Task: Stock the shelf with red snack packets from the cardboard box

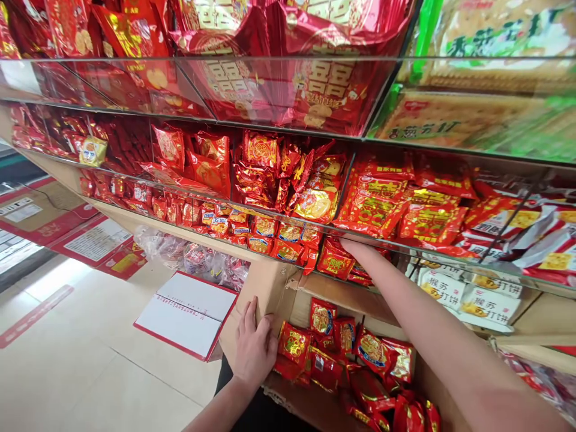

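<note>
My left hand (256,339) lies with its fingers stretched out on the side of an open cardboard box (265,291). Loose red snack packets (326,366) fill part of this box, right beside that hand. My right arm (405,300) reaches across above the box to the lowest shelf row. Only the back edge of my right hand (353,246) shows there, among red packets with gold print (335,261). Its fingers are hidden behind the shelf edge and the packets, so any hold is out of sight.
Above run clear-fronted shelves (288,129) of red snack packets, with large green-edged cracker packs (468,117) at upper right. White cracker packs (472,294) sit right of my arm. On the tiled floor (112,372) stand a red-edged white carton (186,312) and bagged goods (193,258).
</note>
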`<state>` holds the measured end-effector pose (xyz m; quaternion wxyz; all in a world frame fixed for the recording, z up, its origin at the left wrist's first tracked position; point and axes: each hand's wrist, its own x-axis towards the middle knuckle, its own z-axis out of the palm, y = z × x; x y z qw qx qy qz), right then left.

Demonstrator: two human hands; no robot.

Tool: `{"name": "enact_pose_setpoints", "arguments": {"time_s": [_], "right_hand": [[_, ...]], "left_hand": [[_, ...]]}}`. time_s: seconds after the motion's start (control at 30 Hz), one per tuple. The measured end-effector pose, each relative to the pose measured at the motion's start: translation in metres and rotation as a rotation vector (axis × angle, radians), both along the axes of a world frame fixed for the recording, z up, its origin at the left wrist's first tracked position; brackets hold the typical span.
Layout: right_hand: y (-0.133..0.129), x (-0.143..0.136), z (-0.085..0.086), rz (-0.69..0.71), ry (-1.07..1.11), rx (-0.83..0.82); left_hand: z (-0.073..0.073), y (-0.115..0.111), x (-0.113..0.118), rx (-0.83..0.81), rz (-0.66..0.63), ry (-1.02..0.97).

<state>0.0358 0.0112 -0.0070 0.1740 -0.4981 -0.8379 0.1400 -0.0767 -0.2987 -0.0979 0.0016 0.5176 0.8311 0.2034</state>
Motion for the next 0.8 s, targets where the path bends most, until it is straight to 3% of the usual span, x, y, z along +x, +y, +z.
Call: {"name": "enact_pose_setpoints", "arguments": {"time_s": [0.1, 0.17, 0.23, 0.27, 0.33, 0.37, 0.47, 0.57, 0.67, 0.8], "right_hand": [[-0.028, 0.014, 0.002, -0.064, -0.048, 0.040], [-0.065, 0.037, 0.001, -0.010, -0.021, 0.153], [-0.113, 0.065, -0.006, 0.225, 0.075, 0.260], [-0.139, 0.079, -0.012, 0.406, 0.128, 0.266], [-0.185, 0.096, -0.031, 0.734, 0.166, 0.180], [-0.203, 0.098, -0.043, 0.756, 0.136, 0.088], [-0.228, 0.079, -0.082, 0.586, 0.027, -0.161], [-0.226, 0.045, -0.106, 0.428, -0.029, -0.373], [-0.222, 0.031, -0.108, 0.324, -0.012, -0.443], [-0.227, 0.052, -0.091, 0.287, 0.116, -0.452]], "left_hand": [[0.001, 0.001, 0.000, -0.009, -0.001, 0.006], [0.003, 0.002, 0.001, -0.018, 0.003, 0.009], [0.004, 0.004, 0.002, -0.025, 0.005, 0.010], [0.005, 0.004, 0.003, -0.027, 0.004, 0.010], [0.007, 0.005, 0.004, -0.031, 0.002, 0.017], [0.007, 0.006, 0.004, -0.034, 0.000, 0.023], [0.009, 0.007, 0.005, -0.039, -0.001, 0.043], [0.009, 0.007, 0.005, -0.032, -0.009, 0.056], [0.008, 0.006, 0.002, -0.023, -0.019, 0.058], [0.008, 0.004, -0.002, 0.030, -0.026, 0.035]]}}
